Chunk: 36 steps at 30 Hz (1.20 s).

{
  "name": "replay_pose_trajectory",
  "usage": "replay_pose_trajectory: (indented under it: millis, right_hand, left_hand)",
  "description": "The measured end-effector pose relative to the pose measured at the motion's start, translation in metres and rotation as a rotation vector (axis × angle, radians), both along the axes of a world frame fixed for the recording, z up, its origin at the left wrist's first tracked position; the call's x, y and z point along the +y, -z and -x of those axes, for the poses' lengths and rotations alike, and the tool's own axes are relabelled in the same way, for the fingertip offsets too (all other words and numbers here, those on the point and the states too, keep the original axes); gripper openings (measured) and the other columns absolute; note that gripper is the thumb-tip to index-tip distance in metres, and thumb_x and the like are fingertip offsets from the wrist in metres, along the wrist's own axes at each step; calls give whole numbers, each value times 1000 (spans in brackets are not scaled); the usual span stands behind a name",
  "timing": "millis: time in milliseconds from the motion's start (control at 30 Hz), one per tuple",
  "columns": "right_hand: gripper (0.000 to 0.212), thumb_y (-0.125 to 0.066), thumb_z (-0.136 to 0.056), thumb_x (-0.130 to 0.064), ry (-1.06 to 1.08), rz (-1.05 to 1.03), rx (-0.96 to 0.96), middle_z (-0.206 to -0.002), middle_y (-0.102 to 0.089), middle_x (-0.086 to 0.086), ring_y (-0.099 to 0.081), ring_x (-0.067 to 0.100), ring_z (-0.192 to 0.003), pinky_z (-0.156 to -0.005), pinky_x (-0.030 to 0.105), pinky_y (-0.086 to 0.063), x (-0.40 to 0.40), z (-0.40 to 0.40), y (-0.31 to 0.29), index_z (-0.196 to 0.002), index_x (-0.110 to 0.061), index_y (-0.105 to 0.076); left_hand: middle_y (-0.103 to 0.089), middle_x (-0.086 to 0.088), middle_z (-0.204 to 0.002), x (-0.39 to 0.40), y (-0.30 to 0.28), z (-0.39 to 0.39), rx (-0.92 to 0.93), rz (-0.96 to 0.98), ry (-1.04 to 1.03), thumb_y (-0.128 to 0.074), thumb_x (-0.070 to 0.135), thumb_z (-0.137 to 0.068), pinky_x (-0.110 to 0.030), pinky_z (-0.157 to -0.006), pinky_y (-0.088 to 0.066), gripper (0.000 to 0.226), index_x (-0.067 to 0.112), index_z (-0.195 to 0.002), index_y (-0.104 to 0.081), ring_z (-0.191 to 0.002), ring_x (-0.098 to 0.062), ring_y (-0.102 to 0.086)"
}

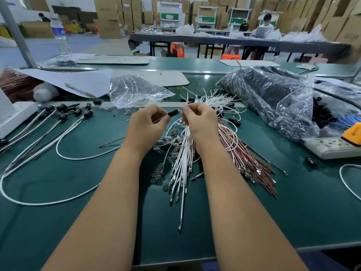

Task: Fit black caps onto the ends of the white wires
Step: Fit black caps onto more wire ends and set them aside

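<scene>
Fingers (pixel 166 119) of the left hand (pixel 145 126) pinch a black cap (pixel 172 113), raised above the green tabletop (pixel 293 202); right hand (pixel 199 122) fingers curl tight, pinching something thin at the cap's mouth (too small to identify). Loose white wires (pixel 183 165) lie fanned beneath both hands, capped wires (pixel 58 122) lying off left.

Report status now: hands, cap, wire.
Left hand pinches small black plastic cap. Right hand pinches thin white wire at cap. Nothing in the way.
</scene>
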State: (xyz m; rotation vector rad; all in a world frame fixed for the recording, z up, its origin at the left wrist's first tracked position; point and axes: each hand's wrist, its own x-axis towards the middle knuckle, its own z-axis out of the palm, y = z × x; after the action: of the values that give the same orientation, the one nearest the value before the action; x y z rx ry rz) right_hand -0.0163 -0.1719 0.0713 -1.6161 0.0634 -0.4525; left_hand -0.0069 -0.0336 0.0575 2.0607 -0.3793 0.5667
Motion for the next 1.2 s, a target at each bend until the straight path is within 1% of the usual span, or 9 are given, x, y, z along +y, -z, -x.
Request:
replay_pose_trajectory:
  millis: [67, 200, 267, 433, 600, 733, 900, 1067, 1200]
  right_hand:
    - [22, -59, -93, -6, -21, 18, -12, -73, -63, 2, -58, 13, -68, -65, 23, -51, 1, 0, 0, -75, -19, -61]
    - [20, -58, -93, -4, -41, 44, -30, -74, -62, 3, -59, 14, -71, -75, 32, -54, 2, 1, -1, -78, -17, -61]
    - [17, -58, -93, -3, -38, 33, -33, -73, -63, 3, -59, 13, -70, -76, 32, -54, 3, 1, -2, -80, -14, -62]
    - [14, -60, -92, -5, -22, 28, -60, -74, -64, 6, -59, 16, -71, -77, 37, -54, 3, 1, -3, -82, -14, -64]
    - [14, -61, -92, -5, 11, 71, -97, -79, -65, 9, -60, 20, -73, -78, 43, -54, 4, 3, -3, -84, -17, -61]
    - [21, -61, -91, -4, 43, 137, -145, -76, -65, 5, -64, 25, -75, -76, 43, -56, 6, 6, -4, -79, -21, -60]
    - [22, -56, -89, -6, 33, 79, -117, -74, -67, 10, -65, 34, -79, -76, 50, -55, 11, 8, -4, -73, -20, -62]
    - [14, -66, -87, -18, 32, 148, -140, -69, -66, 0, -64, 21, -72, -75, 47, -54, 16, 8, 0, -74, -12, -64]
    - [17, -72, -84, -17, 22, 159, -159, -66, -64, -2, -58, 14, -63, -71, 43, -54, 17, 8, 2, -71, -16, -61]
  left_hand:
    - [-61, 5, -65, -1, -1, 1, 13, 9, 16, -68, 17, -87, -21, -57, -41, 6, 14, -81, -66, -55, -3, -49]
    - [-68, -12, -72, -5, -3, 3, 49, 25, 53, -64, 14, -88, -33, -62, -48, 8, 10, -82, -66, -63, -23, -58]
    - [-68, -11, -71, -6, -4, 5, 76, 62, 66, -62, 14, -90, -37, -67, -51, 11, 11, -80, -65, -68, -28, -62]
    - [-65, -8, -69, -8, -9, 9, 136, 244, 135, -60, 7, -91, -45, -79, -53, 20, 17, -75, -63, -71, -22, -60]
    - [-63, -5, -68, -8, -10, 10, 127, 249, 143, -60, 5, -91, -51, -81, -51, 23, 20, -74, -62, -75, -32, -61]
    - [-65, -11, -69, -8, -9, 9, 100, 233, 98, -62, 9, -91, -54, -77, -52, 19, 20, -75, -62, -74, -44, -60]
    - [-67, -10, -67, -6, -7, 7, 60, 210, 85, -64, 16, -91, -47, -71, -54, 12, 8, -82, -65, -65, -32, -62]
    - [-68, -10, -74, -5, -4, 4, 72, 207, 43, -64, 23, -91, -44, -72, -56, 17, 6, -87, -64, -71, -28, -65]
    - [-61, 2, -71, -4, -4, 2, 52, 175, 49, -66, 26, -90, -20, -60, -46, 16, 12, -86, -64, -65, -11, -54]
